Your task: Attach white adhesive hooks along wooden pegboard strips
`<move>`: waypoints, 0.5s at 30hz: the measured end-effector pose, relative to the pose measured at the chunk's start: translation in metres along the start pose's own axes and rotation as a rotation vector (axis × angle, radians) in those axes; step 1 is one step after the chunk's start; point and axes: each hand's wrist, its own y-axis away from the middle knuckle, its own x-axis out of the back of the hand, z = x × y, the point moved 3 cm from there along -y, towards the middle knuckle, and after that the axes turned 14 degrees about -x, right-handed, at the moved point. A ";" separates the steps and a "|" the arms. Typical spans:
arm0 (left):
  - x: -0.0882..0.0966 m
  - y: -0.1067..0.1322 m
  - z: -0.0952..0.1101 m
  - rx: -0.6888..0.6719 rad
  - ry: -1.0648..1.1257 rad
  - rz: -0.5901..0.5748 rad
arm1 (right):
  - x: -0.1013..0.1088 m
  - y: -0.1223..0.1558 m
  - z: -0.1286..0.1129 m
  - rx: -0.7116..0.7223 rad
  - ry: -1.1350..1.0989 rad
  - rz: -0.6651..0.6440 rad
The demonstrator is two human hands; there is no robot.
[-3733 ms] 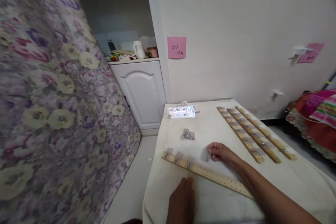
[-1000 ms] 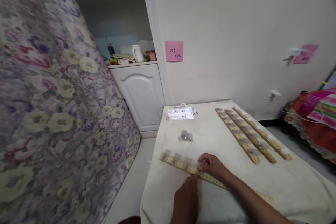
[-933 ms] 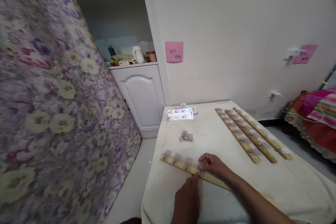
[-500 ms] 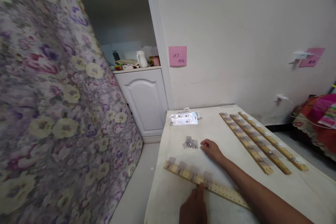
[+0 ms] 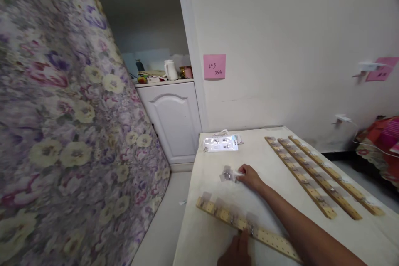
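Note:
A long perforated wooden strip (image 5: 268, 239) lies across the near side of the white-covered table (image 5: 274, 162), with several small clear hooks fixed along its left end. My left hand (image 5: 237, 251) rests on the strip's near edge, fingers pressed together against it beside the last hook. My right hand (image 5: 249, 176) reaches forward to a little pile of clear hooks (image 5: 227, 173). Its fingertips pinch one clear hook at the pile's right side.
Three more wooden strips (image 5: 321, 176) with hooks lie side by side on the table's right. A clear blister pack (image 5: 220, 143) lies at the far edge. A floral mattress (image 5: 62, 112) leans at left. A white cabinet (image 5: 170, 118) and a pink note (image 5: 214, 66) are beyond.
My right hand has left the strip, where it was pressing a hook on, and reached forward to the hook pile. My left hand stays on the strip. The view has tilted up slightly.

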 end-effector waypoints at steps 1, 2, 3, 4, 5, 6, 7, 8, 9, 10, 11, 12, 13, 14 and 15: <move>0.000 0.000 0.000 0.003 -0.003 0.001 | 0.002 0.003 0.001 -0.005 -0.036 -0.007; 0.000 0.000 0.000 0.006 -0.011 -0.003 | 0.005 0.006 0.002 -0.013 -0.075 -0.022; 0.000 0.000 0.001 0.008 -0.023 -0.012 | 0.008 0.009 0.003 -0.023 -0.114 -0.042; 0.001 0.001 0.002 0.011 -0.038 -0.024 | 0.011 0.013 0.003 -0.034 -0.153 -0.066; 0.002 0.001 0.003 0.011 -0.053 -0.037 | 0.015 0.016 0.004 -0.047 -0.190 -0.090; 0.004 0.002 0.004 0.006 -0.063 -0.045 | 0.020 0.020 0.005 -0.061 -0.224 -0.111; 0.006 0.003 0.006 -0.003 -0.069 -0.048 | 0.026 0.024 0.006 -0.075 -0.256 -0.128; 0.008 0.005 0.007 -0.013 -0.072 -0.047 | 0.032 0.029 0.008 -0.091 -0.283 -0.141; 0.011 0.007 0.009 -0.023 -0.072 -0.040 | 0.039 0.034 0.010 -0.106 -0.306 -0.153; 0.013 0.009 0.010 -0.034 -0.074 -0.028 | 0.047 0.041 0.014 -0.120 -0.323 -0.162; 0.015 0.012 0.011 -0.048 -0.076 -0.008 | 0.055 0.048 0.018 -0.132 -0.341 -0.174; 0.017 0.015 0.012 -0.067 -0.077 0.021 | 0.063 0.056 0.022 -0.142 -0.361 -0.194; 0.018 0.018 0.013 -0.096 -0.076 0.059 | 0.071 0.064 0.027 -0.151 -0.386 -0.222; 0.019 0.021 0.014 -0.134 -0.074 0.104 | 0.076 0.074 0.033 -0.160 -0.411 -0.258; 0.019 0.023 0.015 -0.175 -0.069 0.151 | 0.081 0.084 0.037 -0.167 -0.433 -0.299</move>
